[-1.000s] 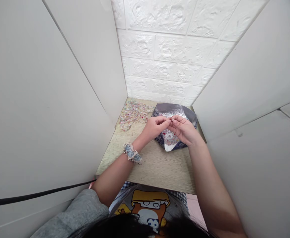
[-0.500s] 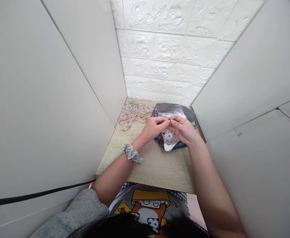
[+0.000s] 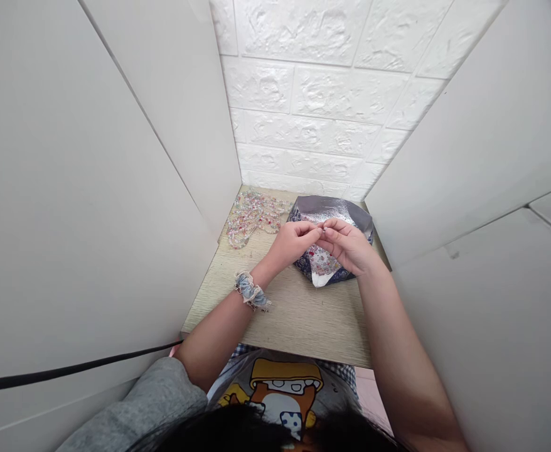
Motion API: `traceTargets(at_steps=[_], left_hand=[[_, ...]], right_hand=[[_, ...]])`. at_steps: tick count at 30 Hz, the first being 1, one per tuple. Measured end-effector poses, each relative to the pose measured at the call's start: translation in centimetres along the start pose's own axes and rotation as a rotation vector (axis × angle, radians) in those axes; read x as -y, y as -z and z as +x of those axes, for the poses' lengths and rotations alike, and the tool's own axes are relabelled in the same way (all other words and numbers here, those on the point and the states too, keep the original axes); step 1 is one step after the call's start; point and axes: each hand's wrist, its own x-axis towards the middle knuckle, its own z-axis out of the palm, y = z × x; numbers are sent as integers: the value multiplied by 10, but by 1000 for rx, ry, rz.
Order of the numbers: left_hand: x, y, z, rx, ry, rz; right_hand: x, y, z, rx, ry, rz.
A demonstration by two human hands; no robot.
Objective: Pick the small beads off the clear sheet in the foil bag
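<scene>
My left hand and my right hand meet above a silver and navy floral pouch, their fingertips pinching a tiny pale item too small to identify. The pouch lies open on the wooden tabletop, with pink-flecked contents partly hidden beneath my right hand. Left of my left hand lies a tangled heap of multicoloured bead strands. A blue fabric scrunchie circles my left wrist.
White panels rise along the left and right of the narrow tabletop, and a white brick-textured wall closes the back. A black cable crosses the lower left panel. Bare tabletop shows in front of the pouch.
</scene>
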Motion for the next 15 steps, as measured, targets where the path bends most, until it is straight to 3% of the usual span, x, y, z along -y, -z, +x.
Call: traceTargets(at_steps=[10, 15], left_hand=[[-1, 1, 0, 14, 16, 22], [0, 2, 1, 76, 68, 47]], right_hand=[[0, 0, 0, -3, 2, -44], [-2, 2, 2, 21, 6, -93]])
